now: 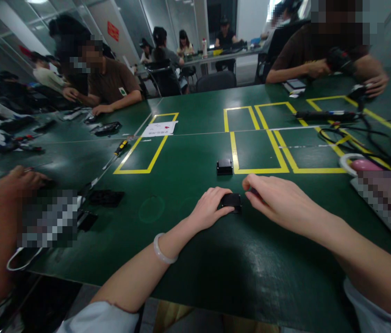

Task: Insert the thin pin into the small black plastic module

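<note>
My left hand (213,206), with a pale bracelet on its wrist, is closed around the left side of a small black rectangular block (232,200) on the green table. Just to the right, my right hand (273,194) hovers with fingers curled and thumb close to the index finger. A dark bit shows between them, too small to make out. A second small black block (224,166) stands a little farther away, apart from both hands.
Yellow tape rectangles (261,172) mark the green table (188,162). A yellow-black screwdriver (121,147) and a paper sheet (160,128) lie left. Black cables (372,134) and a pink-topped item (367,165) are at right. Co-workers sit at left and across.
</note>
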`<state>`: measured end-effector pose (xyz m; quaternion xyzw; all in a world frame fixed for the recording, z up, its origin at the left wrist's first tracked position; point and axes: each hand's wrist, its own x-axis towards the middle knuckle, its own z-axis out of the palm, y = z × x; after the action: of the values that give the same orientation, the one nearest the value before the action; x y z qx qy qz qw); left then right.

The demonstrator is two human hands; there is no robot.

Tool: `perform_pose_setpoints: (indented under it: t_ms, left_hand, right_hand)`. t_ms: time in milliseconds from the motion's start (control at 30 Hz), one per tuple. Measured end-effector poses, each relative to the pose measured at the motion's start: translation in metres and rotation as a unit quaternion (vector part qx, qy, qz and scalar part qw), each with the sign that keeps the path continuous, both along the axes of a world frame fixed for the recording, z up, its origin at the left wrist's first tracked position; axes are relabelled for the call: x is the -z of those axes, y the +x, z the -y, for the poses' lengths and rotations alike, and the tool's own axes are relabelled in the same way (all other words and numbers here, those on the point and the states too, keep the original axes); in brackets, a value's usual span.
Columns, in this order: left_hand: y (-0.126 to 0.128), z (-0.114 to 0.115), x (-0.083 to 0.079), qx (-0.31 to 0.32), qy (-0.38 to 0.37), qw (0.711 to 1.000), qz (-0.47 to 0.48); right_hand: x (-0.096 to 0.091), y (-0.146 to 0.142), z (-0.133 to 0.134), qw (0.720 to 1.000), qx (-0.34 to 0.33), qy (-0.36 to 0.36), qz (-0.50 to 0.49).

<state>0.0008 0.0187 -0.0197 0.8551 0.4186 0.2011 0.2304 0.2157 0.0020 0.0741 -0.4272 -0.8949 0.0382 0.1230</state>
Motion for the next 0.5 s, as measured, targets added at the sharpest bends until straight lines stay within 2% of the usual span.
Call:
perform_pose_setpoints:
  t_ms: [167,367,500]
  left_hand:
    - [0.0001,-0.0002,-0.0001,0.003,0.001,1.0,-0.004]
    - [0.0002,0.0,-0.0002,-0.001,0.002,1.0,-0.001]
    - [0.0001,-0.0001,0.0007,-0.003,-0.002,1.0,-0.001]
  right_hand:
    - [0.0,-0.0033,-0.0003,0.998,0.015,0.023,0.05]
    - [0.0002,-0.0028,0.0014,1.0,0.006,0.007,0.008]
    - [-0.0025,-0.0038,0.0023,1.0,0.012,0.012,0.017]
